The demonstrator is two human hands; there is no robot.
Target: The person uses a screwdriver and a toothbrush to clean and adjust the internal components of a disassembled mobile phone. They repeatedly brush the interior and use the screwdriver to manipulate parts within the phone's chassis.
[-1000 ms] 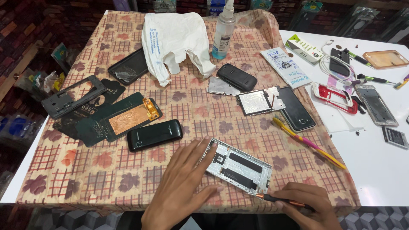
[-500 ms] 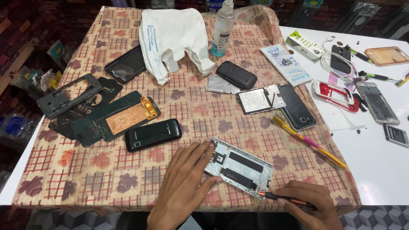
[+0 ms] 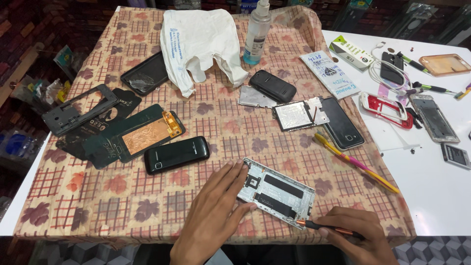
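Observation:
A silver phone frame lies open near the table's front edge on a patterned cloth. My left hand rests flat on the frame's left end, fingers spread over its edge. My right hand grips an orange-and-black screwdriver, whose tip touches the frame's lower right corner. A black bar phone sits just left of my left hand.
Phone back panels and a dark frame lie at left. A white plastic bag, a spray bottle, another black phone and a yellow-pink pen lie further back. The white table at right holds several phone parts.
The view has shifted slightly. My left hand has settled more firmly on the frame, and the screwdriver tip stays at the frame's lower right corner.

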